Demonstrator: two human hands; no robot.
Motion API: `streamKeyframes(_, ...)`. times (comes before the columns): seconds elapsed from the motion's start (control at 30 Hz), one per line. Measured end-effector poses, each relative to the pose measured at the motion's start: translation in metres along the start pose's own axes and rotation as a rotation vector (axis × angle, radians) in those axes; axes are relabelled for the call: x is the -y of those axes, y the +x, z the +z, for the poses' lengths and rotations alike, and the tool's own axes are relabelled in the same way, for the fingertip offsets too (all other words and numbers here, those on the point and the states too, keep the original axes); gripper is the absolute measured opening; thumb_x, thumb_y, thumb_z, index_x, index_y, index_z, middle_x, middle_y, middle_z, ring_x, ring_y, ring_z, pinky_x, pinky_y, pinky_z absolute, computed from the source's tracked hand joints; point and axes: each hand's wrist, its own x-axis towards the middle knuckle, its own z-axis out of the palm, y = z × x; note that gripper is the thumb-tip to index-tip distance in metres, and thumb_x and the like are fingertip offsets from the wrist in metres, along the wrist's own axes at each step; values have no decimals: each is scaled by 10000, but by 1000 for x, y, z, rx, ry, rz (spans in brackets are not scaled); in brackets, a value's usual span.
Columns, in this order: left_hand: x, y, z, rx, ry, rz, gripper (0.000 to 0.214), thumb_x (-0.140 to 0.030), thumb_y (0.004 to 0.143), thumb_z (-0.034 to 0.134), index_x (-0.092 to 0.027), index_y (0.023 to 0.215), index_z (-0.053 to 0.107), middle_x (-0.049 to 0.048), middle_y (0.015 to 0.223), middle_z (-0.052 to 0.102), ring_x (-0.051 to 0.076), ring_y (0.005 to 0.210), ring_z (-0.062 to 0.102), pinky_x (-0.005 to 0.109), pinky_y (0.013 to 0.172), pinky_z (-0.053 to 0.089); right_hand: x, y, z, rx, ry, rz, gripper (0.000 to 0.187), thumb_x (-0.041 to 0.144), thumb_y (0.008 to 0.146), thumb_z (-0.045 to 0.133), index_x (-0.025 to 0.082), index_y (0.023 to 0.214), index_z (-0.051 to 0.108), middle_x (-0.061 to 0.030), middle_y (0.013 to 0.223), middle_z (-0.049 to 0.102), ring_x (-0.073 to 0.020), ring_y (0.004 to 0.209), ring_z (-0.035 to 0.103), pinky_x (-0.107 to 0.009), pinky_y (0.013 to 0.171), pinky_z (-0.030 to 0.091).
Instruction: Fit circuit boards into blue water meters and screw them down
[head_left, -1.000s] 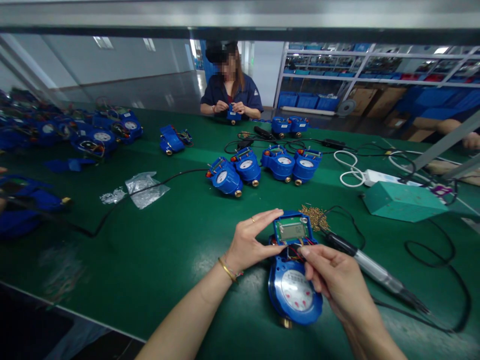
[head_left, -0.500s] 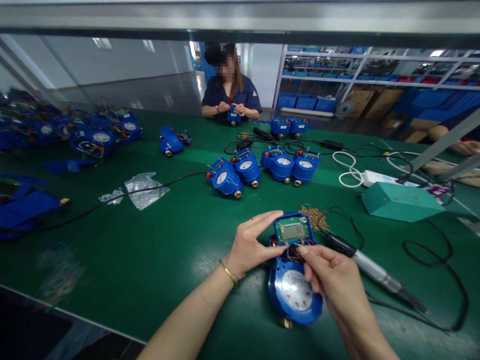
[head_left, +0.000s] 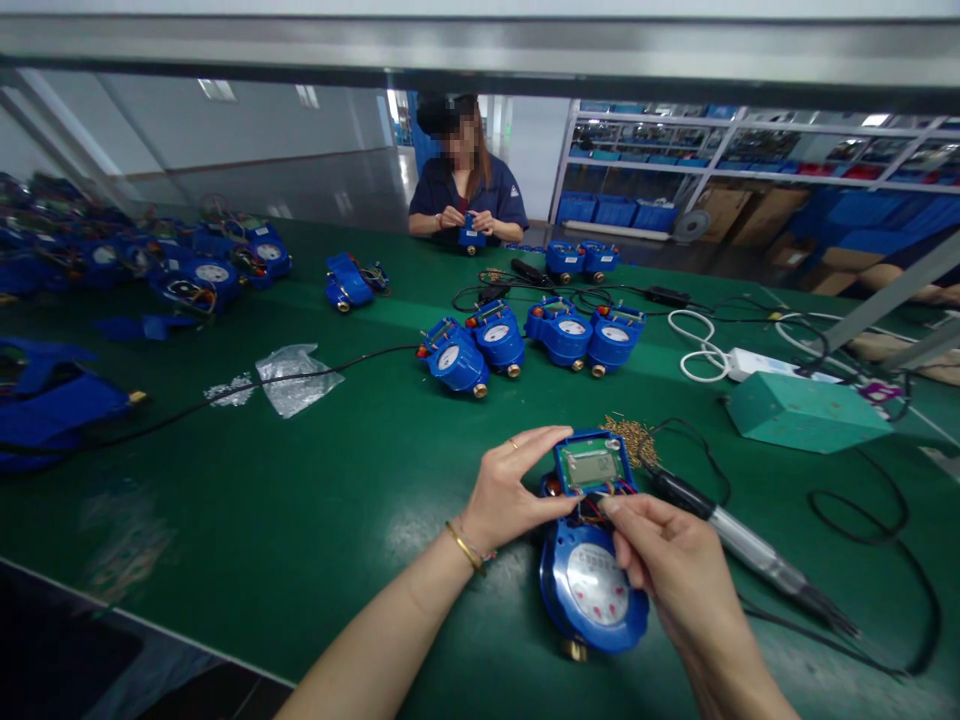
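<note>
A blue water meter [head_left: 594, 590] lies on the green table in front of me, its round dial facing up and a brass fitting at its near end. Its upper housing is uncovered and shows a green circuit board with a small display [head_left: 594, 467]. My left hand [head_left: 514, 480] grips this housing from the left, fingers at its top edge and thumb at its lower edge. My right hand [head_left: 667, 550] pinches a small black part [head_left: 595, 501] among thin wires between display and dial; the fingertips partly cover it.
Brass screws [head_left: 631, 440] lie in a heap beside an electric screwdriver [head_left: 750, 540]. A teal box [head_left: 810, 412] stands at right. Several blue meters [head_left: 454, 360] sit farther back, with more piled at left. A plastic bag [head_left: 296, 380] lies left. A co-worker [head_left: 466, 190] sits opposite, holding a meter.
The whole view has shifted slightly, so things appear a little lower and to the right. Both hands keep their places on the meter, with the black part still pinched.
</note>
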Motion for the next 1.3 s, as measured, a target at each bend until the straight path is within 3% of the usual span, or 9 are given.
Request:
streamKeyframes(0.23, -1, 1, 0, 3, -21, -85, 615, -232, 659, 865, -169, 1237, 668, 98, 1199, 736, 231, 1100, 703, 347, 1003, 566, -10, 5, -5, 7, -6, -25, 547, 619, 655, 817, 107, 713, 636, 12, 450, 499, -11, 348, 336, -110, 357, 189)
streamKeyframes(0.57, -3, 1, 0, 3, -7, -69, 624, -220, 670, 861, -155, 1256, 657, 102, 1218, 728, 229, 1125, 692, 336, 1019, 555, -14, 7, -7, 19, -46, -8, 571, 640, 663, 793, 93, 797, 701, 2, 454, 512, -38, 347, 360, -138, 356, 249)
streamKeyframes(0.9, -6, 1, 1, -15, -53, -137, 603, -243, 639, 871, -181, 1210, 688, 89, 1169, 748, 245, 1075, 711, 361, 982, 575, -12, 8, -4, 21, -143, -37, 592, 692, 673, 748, 109, 716, 660, -8, 449, 515, -51, 347, 368, -155, 366, 265)
streamKeyframes(1.1, -5, 3, 2, 17, -163, -233, 600, -215, 618, 871, -191, 1192, 699, 80, 1153, 746, 241, 1050, 711, 370, 955, 595, -9, 5, 0, -39, -228, -62, 617, 737, 652, 704, 123, 698, 664, -18, 454, 526, -83, 350, 410, -187, 364, 308)
streamKeyframes(1.3, -2, 3, 6, 72, -343, -287, 615, -226, 628, 868, -181, 1214, 689, 89, 1162, 730, 233, 1063, 704, 347, 927, 612, -16, 2, 0, -215, -378, -217, 518, 648, 701, 656, 136, 744, 729, -39, 487, 578, -132, 400, 490, -227, 419, 376)
